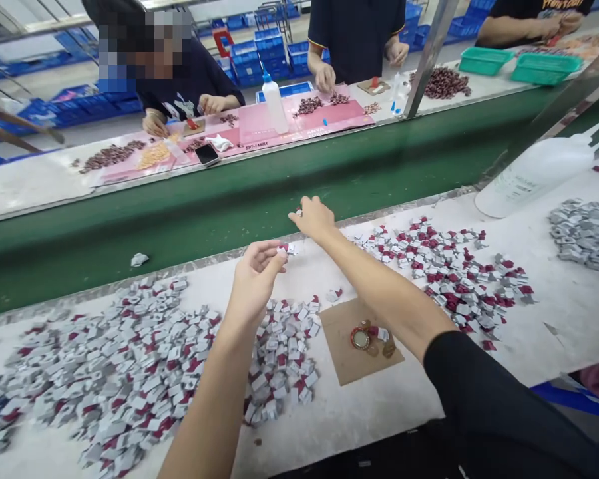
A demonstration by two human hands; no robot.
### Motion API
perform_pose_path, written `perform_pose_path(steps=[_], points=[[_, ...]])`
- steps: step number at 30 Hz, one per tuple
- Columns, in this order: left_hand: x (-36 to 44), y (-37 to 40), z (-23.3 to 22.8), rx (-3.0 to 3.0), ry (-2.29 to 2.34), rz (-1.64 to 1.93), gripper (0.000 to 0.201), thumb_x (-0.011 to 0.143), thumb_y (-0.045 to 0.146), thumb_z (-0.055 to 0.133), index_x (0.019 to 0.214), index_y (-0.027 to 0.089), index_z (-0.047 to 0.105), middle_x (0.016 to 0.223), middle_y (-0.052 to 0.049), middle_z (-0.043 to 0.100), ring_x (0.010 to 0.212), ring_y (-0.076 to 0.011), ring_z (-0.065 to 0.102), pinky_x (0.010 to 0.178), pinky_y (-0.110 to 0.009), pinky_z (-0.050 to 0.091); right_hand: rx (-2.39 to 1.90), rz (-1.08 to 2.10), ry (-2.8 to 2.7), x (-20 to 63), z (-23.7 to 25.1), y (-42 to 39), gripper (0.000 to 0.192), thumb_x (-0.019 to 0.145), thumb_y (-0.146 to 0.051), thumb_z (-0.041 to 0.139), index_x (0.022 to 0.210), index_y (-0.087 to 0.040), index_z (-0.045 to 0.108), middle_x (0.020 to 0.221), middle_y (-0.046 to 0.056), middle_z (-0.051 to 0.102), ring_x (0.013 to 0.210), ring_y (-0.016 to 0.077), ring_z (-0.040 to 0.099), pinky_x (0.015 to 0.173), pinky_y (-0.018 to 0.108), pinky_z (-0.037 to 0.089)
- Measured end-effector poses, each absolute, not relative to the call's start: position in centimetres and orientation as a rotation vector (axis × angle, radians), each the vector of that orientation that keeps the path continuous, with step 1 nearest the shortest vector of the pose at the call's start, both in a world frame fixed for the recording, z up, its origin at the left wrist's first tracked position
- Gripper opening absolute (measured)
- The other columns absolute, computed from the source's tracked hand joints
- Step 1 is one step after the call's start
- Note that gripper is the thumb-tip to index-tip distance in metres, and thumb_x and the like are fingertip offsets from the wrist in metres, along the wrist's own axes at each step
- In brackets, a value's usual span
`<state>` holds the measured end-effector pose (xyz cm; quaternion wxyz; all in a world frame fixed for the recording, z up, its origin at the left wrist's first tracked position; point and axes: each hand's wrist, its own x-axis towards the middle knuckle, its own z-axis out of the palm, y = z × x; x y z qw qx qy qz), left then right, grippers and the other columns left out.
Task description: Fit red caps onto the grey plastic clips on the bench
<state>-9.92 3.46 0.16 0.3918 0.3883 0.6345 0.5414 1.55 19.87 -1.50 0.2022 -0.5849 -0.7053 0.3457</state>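
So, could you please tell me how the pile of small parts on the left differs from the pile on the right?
The left pile is bigger and denser, mostly grey-white; the right pile is looser, spread thinner, with far more red showing. The left hand holds a piece above the left pile; the right pile lies beyond the right forearm. Both lie on the same white table.

Left hand: small piece pinched at fingertips, too small to identify. Right hand: fingertip contents hidden. Grey-and-red piece heap: cut off at left edge. Grey heap: cut off at right edge. Round item on cardboard square: detail unreadable. Opposite workers: torsos cropped by top edge.
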Motion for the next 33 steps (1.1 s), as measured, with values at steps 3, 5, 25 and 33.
perform_pose_path(steps=[3,5,25,33], points=[[-10.5,5.9,0.0,1.034,1.695,1.337,0.038,0.075,0.042,0.090,0.103,0.020,0.077,0.103,-0.010,0.080,0.099,-0.0253,0.073,0.080,-0.035,0.061,-1.619,0.977,-1.985,-0.4,-2.1,21.7,0.018,0.103,-0.009,0.074,0.120,-0.012,0.076,0.153,0.028,0.069,0.133,0.0390,0.077,0.117,0.054,0.057],[-10.6,7.9,-0.5,1.044,1.727,1.305,0.031,0.075,0.035,0.088,0.100,0.020,0.076,0.104,-0.010,0.080,0.100,-0.0249,0.074,0.082,-0.034,0.060,-1.583,0.977,-1.976,0.7,-2.1,22.4,0.013,0.104,-0.008,0.071,0.116,-0.013,0.076,0.143,0.025,0.075,0.130,0.0364,0.077,0.116,0.051,0.058],[-4.9,19.7,-4.6,1.331,2.047,0.899,0.053,0.077,0.022,0.090,0.125,0.022,0.068,0.142,-0.023,0.067,0.149,-0.0490,0.052,0.124,-0.065,0.040,-1.549,1.432,-1.091,25.3,-2.7,-4.1,0.044,0.092,-0.066,0.092,0.113,-0.028,0.091,0.112,0.012,0.091,0.091,0.0317,0.090,0.087,0.048,0.074],[-2.6,13.2,-4.3,2.025,1.526,0.543,0.022,0.092,0.019,0.068,0.112,0.023,0.077,0.120,-0.014,0.068,0.123,-0.0396,0.058,0.122,-0.060,0.042,-1.482,1.473,-1.066,24.6,-3.1,-6.1,0.036,0.081,-0.051,0.103,0.107,-0.027,0.094,0.110,0.012,0.093,0.100,0.0330,0.091,0.087,0.045,0.077]])
